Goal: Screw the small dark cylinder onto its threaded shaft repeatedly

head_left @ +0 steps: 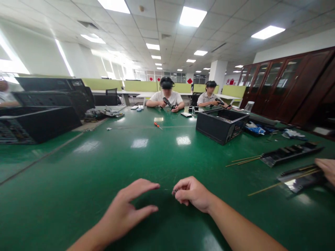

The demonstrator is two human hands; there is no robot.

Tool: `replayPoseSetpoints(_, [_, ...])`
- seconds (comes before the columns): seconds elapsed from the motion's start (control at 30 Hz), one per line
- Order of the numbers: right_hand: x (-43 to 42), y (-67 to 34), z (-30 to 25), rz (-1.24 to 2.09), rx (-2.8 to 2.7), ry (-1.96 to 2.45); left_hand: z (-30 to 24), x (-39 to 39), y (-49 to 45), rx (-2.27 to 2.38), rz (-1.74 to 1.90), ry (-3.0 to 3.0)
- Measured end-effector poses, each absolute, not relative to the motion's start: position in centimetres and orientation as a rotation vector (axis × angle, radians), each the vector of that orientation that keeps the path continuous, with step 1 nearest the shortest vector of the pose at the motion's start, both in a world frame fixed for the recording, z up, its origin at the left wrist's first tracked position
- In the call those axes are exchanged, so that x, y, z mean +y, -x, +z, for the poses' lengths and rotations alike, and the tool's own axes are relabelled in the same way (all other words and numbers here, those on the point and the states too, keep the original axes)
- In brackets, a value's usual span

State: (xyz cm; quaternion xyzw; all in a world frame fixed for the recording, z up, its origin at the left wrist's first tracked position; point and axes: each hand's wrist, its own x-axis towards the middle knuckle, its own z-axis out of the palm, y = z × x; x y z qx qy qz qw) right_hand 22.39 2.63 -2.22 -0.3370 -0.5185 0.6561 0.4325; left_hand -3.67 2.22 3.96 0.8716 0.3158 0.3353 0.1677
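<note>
Presently, head view, the only view. Item: your right hand [192, 195], thumb and fingertips pinching a small, dark, metallic-looking piece [175, 192]; exact shape too small to tell. Location of piece: at those fingertips, above the glossy green surface [125, 158].

Item: your left hand [125, 205], spread, thumb well parted from the fingers, nothing between them, the gap turned toward the right hand; hands apart.

Step, as judged: holding the piece in a one-handed pinch. Next move, as judged: any two-handed handling calls for bringing the hands together under a firm pinch, as so small a piece could slip.

Pose: left forearm [91, 237] from lower left, right forearm [235, 221] from lower right, both angled inward; right fingers curled.

Also listed: orange-handled screwdriver [157, 125], beyond both hands; black box-shaped computer case [214, 129], farther right; two dark trough-shaped parts [290, 156] with thin yellow rods [267, 188], a co-worker's hand [327, 169] at the nearer.
</note>
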Motion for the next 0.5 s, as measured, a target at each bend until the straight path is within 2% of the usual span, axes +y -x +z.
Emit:
replayPoseSetpoints(0.1, [2.4,-22.6,-1.9,1.657,-1.340,0.833,3.0,2.3,-1.9,0.677,0.982,-2.344])
replayPoseSetpoints(0.23, [2.1,-22.7,-1.6,1.672,-1.257,0.793,2.6,2.1,-5.0,0.644,1.134,-2.143])
replayPoseSetpoints(0.37, [2.1,-22.6,-1.7,1.748,-1.296,0.749,3.0,1.5,-4.1,0.736,1.084,-2.073])
replayPoseSetpoints(0.5, [2.4,-23.1,-1.9,1.750,-1.308,0.712,4.5,0.1,1.4,1.044,1.108,-2.116])
